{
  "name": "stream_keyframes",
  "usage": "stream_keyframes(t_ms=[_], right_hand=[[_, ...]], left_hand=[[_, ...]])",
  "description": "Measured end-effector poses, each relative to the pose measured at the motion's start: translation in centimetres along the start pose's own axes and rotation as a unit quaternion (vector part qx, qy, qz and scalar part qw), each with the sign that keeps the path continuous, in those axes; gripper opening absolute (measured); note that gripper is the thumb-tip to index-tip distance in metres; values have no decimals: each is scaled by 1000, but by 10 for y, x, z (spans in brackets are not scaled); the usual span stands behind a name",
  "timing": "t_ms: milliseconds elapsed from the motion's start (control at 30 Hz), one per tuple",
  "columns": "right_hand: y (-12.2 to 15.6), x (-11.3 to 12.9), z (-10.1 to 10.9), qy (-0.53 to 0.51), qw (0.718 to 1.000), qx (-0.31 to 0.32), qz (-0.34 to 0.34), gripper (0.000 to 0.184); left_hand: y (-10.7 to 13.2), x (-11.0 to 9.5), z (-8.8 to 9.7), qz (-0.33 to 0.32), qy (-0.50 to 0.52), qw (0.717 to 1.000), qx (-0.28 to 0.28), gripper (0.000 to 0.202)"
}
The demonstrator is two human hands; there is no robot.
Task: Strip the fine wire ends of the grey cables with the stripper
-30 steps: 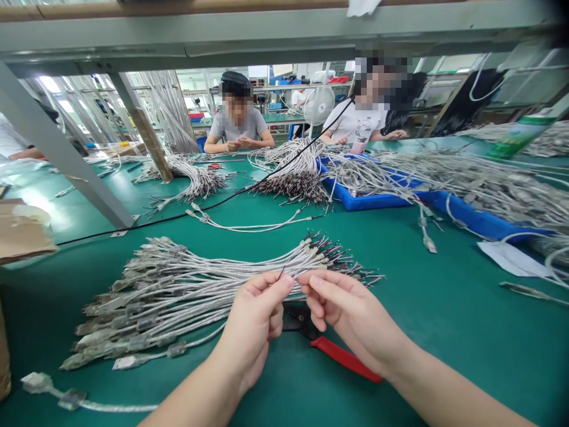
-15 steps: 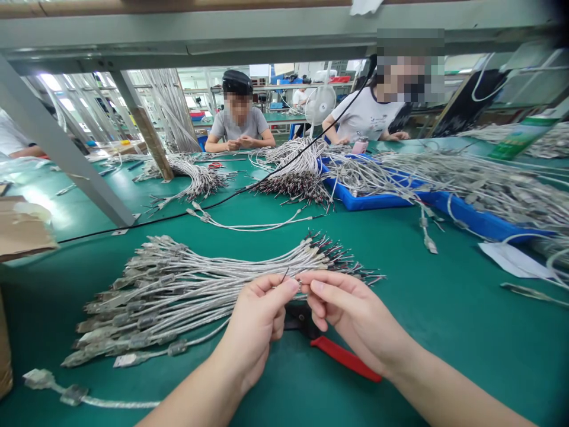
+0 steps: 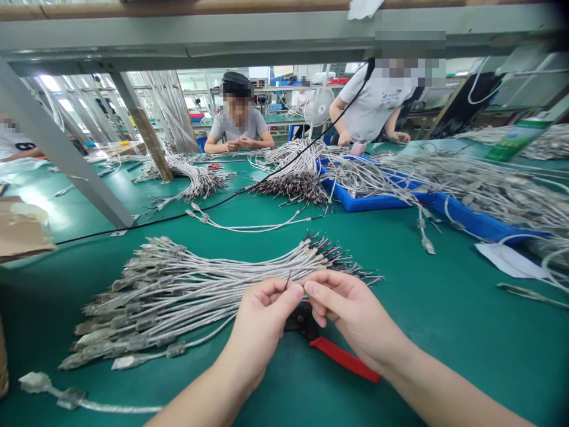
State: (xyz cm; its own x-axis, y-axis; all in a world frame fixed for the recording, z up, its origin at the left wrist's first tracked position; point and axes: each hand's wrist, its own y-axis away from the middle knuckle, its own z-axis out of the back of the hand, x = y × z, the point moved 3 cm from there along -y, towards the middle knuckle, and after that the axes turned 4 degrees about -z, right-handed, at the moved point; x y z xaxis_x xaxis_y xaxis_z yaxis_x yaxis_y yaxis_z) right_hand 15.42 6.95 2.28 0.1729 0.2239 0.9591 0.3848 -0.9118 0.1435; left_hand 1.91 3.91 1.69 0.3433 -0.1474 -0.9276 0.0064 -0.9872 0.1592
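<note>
Dark wire (image 3: pixel 288 280) pinched thumb-to-index in L hand (image 3: pixel 260 317), R hand (image 3: pixel 358 317) fingertips tog. alongside (contents n/visible), presumably for fine control, above bench (image 3: pixel 453 344) nr red-handled tool (image 3: pixel 344 359), cable bundle (image 3: pixel 200 276) laid plugs-L, prob. for orderly access.

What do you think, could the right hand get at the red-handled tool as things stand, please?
Probably yes: the right hand is close to the tool's red handle, which lies mostly uncovered on the green table. The hand's pinched fingers would likely need to open first.
</note>
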Motion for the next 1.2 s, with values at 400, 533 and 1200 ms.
stream_keyframes(t_ms=[400, 533, 1200], right_hand=[[-2, 7, 4, 17, 1000, 0, -13, 24], [-3, 6, 5, 16, 999, -7, -31, 25], [1, -16, -16, 10, 992, 101, -75, 28]], left_hand=[[1, -6, -3, -4, -91, 991, 94, 48], [0, -6, -2, -9, -66, 995, 80, 37], [-1, -16, 1, -87, 16, 996, 3, 19]])
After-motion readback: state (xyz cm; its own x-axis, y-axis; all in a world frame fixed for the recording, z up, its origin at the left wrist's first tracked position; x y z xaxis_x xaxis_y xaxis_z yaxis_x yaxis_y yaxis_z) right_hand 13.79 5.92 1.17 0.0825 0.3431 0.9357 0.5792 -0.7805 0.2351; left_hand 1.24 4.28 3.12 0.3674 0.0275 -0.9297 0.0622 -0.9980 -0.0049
